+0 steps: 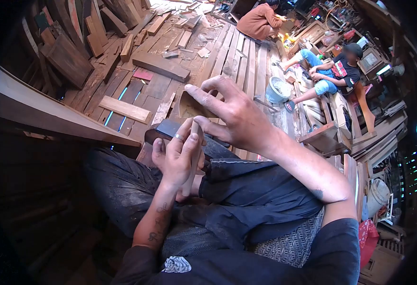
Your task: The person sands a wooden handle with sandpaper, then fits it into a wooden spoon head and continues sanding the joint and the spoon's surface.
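My left hand (pixel 177 154), with a ring on one finger, is wrapped around a slim wooden piece (pixel 192 166) held nearly upright above my lap. My right hand (pixel 239 114) arches over its top end, the thumb reaching to the wood. Between the right fingers and thumb is a curved brown sheet (pixel 189 107) that looks like sandpaper; its far side is hidden. Just beyond the left fingers sits a dark block (pixel 164 130), partly covered by the hand.
Planks and offcuts (pixel 161 66) lie across the wooden floor ahead. A pale curved board (pixel 51 111) stands at left. One person (pixel 332 71) sits at right near a white bucket (pixel 278 89); another person (pixel 258 21) crouches farther back. Timber pieces lean at upper left.
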A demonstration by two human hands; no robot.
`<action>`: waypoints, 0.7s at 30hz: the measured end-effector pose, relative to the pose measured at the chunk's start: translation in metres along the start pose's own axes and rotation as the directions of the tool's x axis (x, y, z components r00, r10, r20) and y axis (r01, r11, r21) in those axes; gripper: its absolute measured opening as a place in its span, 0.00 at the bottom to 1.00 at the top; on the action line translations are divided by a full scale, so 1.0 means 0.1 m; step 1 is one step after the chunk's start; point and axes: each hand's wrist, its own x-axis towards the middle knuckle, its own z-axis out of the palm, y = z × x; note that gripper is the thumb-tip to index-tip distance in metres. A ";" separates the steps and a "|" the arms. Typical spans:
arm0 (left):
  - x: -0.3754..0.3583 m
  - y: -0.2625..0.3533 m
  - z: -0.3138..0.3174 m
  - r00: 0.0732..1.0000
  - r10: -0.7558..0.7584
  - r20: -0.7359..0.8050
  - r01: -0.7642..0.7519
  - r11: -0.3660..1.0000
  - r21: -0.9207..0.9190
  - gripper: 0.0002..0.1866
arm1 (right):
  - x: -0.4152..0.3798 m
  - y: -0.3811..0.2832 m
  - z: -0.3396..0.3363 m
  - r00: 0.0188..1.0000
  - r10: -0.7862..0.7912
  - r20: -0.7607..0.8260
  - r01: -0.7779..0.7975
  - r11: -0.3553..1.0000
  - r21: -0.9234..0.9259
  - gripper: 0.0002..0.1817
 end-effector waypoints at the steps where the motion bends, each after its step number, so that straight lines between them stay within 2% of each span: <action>1: 0.01 0.03 0.00 1.000 0.026 0.017 -0.027 0.999 0.042 0.29 | 0.02 -0.03 -0.02 1.000 0.007 0.003 -0.007 1.000 0.009 0.32; 3: -0.02 0.16 0.00 0.999 -0.049 0.017 0.051 0.995 -0.087 0.30 | -0.03 0.08 -0.03 0.999 0.030 -0.040 -0.031 0.999 -0.028 0.31; 4: 0.00 0.13 -0.04 1.000 -0.014 -0.011 0.013 0.998 -0.064 0.29 | -0.05 0.12 -0.04 0.997 0.037 -0.060 -0.040 0.998 -0.046 0.31; 8: -0.03 0.07 0.06 0.999 -0.033 0.023 0.034 0.999 -0.039 0.30 | 0.00 -0.01 0.00 0.999 -0.028 -0.029 0.028 0.999 0.015 0.31; 11: -0.03 0.09 -0.01 0.999 -0.035 0.016 0.035 0.998 -0.055 0.30 | -0.01 0.07 0.02 0.997 -0.029 -0.071 0.025 0.998 -0.050 0.31; 12: -0.01 0.14 -0.03 1.000 -0.011 -0.002 0.011 0.998 -0.057 0.30 | -0.03 0.11 0.00 0.998 0.016 -0.065 -0.020 0.998 -0.056 0.31; 15: -0.01 0.10 -0.02 1.000 -0.006 -0.025 0.005 1.000 -0.017 0.30 | -0.03 0.06 0.05 0.998 0.008 -0.060 -0.010 0.999 -0.040 0.31; 16: -0.02 0.03 0.01 0.998 -0.052 -0.019 0.051 0.997 -0.065 0.31 | -0.01 -0.01 0.05 0.999 -0.030 -0.037 0.029 0.999 -0.025 0.31; 19: -0.02 0.02 0.00 0.999 -0.039 -0.003 0.038 0.997 -0.072 0.31 | 0.00 0.03 0.13 0.995 -0.047 -0.092 0.044 0.998 -0.037 0.31; 21: -0.01 0.08 -0.02 1.000 -0.021 -0.020 0.020 0.999 -0.045 0.31 | -0.05 0.14 0.11 0.994 -0.004 -0.106 -0.002 0.999 -0.053 0.31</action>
